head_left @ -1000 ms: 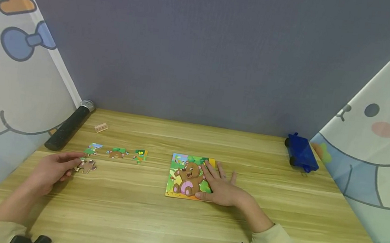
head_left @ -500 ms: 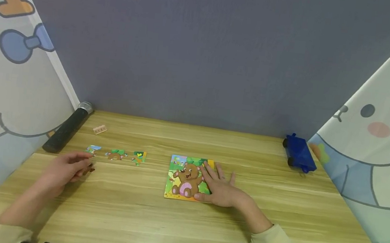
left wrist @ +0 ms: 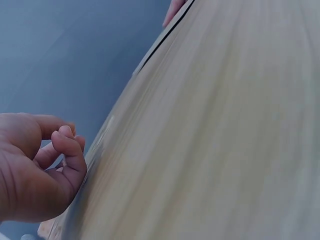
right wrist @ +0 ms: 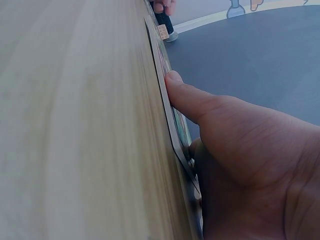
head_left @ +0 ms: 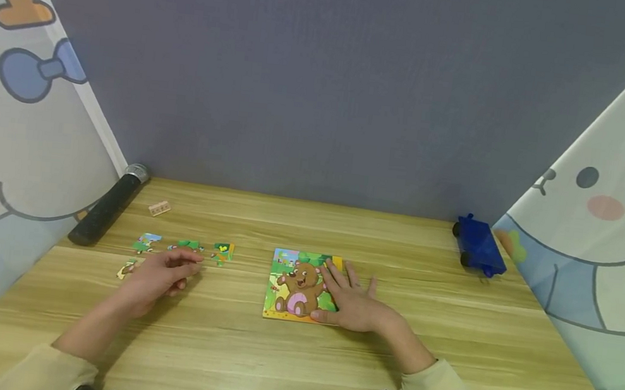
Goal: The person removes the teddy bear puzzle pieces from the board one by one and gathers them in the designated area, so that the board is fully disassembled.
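Observation:
My left hand (head_left: 157, 277) hovers at the left over the tabletop, fingers loosely curled and thumb near the index finger. Nothing shows between them in the left wrist view. Its fingertips overlap the lower part of a brown-and-green jigsaw piece (head_left: 188, 245). Beside it lie a piece with a yellow bird (head_left: 223, 252) and a blue-and-green piece (head_left: 147, 242). Another jigsaw piece (head_left: 126, 268) is partly hidden behind the hand. My right hand (head_left: 351, 304) lies with fingers spread on the right side of a square bear puzzle (head_left: 298, 289), its thumb on the lower edge.
A black microphone (head_left: 108, 208) lies at the left edge, with a small pinkish block (head_left: 159, 208) near it. A blue toy cart (head_left: 480, 246) stands at the back right. Grey and printed fabric walls surround the wooden table (head_left: 249, 366).
My left hand has let go of a jigsaw piece, which now lies at the lower left, and has moved right toward the brown-and-green piece. My right hand stays on the bear puzzle.

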Action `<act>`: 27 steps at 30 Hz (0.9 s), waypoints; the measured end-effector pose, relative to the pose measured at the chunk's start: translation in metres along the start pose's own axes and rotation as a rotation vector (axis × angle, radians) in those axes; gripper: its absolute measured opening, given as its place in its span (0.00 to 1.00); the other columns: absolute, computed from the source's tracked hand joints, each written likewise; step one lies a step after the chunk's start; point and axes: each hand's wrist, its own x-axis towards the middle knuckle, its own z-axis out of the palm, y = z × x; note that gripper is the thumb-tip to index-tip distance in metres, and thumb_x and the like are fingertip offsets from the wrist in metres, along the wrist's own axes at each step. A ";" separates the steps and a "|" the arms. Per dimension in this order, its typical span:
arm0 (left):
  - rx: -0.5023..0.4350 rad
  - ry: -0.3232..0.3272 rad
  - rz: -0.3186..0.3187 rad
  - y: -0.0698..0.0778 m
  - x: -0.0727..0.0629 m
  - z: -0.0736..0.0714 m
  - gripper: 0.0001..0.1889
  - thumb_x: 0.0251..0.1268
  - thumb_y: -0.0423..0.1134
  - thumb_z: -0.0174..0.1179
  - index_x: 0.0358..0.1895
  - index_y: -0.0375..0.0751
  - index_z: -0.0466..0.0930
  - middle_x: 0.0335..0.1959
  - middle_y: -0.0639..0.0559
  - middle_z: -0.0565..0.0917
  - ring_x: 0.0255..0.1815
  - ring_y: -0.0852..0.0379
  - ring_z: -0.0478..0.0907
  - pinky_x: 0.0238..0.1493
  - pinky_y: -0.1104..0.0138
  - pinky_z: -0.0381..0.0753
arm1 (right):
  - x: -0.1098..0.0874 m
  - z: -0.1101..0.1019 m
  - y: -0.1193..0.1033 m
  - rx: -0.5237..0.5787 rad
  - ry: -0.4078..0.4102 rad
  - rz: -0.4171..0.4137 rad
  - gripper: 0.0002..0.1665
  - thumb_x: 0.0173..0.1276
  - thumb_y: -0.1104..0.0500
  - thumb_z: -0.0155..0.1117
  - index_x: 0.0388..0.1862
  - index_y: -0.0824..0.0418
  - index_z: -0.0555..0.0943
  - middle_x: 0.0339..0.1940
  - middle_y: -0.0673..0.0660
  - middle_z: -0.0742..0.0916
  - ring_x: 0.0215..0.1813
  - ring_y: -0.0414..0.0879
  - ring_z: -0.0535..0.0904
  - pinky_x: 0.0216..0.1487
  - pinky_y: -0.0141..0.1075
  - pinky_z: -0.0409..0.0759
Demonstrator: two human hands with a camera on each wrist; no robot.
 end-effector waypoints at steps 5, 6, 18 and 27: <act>-0.013 -0.044 0.008 0.003 0.006 0.016 0.18 0.75 0.35 0.59 0.59 0.26 0.74 0.43 0.45 0.77 0.27 0.59 0.71 0.23 0.71 0.72 | 0.001 0.000 0.000 0.003 0.002 -0.002 0.57 0.72 0.29 0.55 0.85 0.55 0.43 0.85 0.55 0.42 0.81 0.62 0.26 0.62 0.79 0.25; -0.014 -0.051 0.009 0.005 0.008 0.019 0.18 0.74 0.34 0.59 0.59 0.26 0.74 0.43 0.44 0.77 0.27 0.59 0.71 0.23 0.71 0.72 | 0.001 0.000 0.000 0.003 0.003 -0.004 0.57 0.72 0.29 0.55 0.85 0.55 0.43 0.85 0.55 0.42 0.81 0.62 0.26 0.62 0.79 0.25; -0.007 -0.138 -0.012 0.019 0.021 0.061 0.16 0.75 0.35 0.59 0.59 0.30 0.76 0.40 0.44 0.78 0.29 0.56 0.72 0.24 0.70 0.72 | 0.002 0.001 0.001 -0.002 0.005 -0.001 0.57 0.72 0.30 0.56 0.85 0.55 0.42 0.85 0.55 0.42 0.81 0.62 0.26 0.62 0.80 0.25; -0.046 -0.195 0.001 0.021 0.031 0.087 0.14 0.73 0.33 0.60 0.56 0.30 0.78 0.40 0.43 0.79 0.28 0.56 0.72 0.25 0.70 0.73 | 0.003 0.001 0.000 -0.010 0.000 0.010 0.57 0.71 0.29 0.56 0.85 0.54 0.43 0.85 0.55 0.42 0.81 0.61 0.25 0.62 0.79 0.25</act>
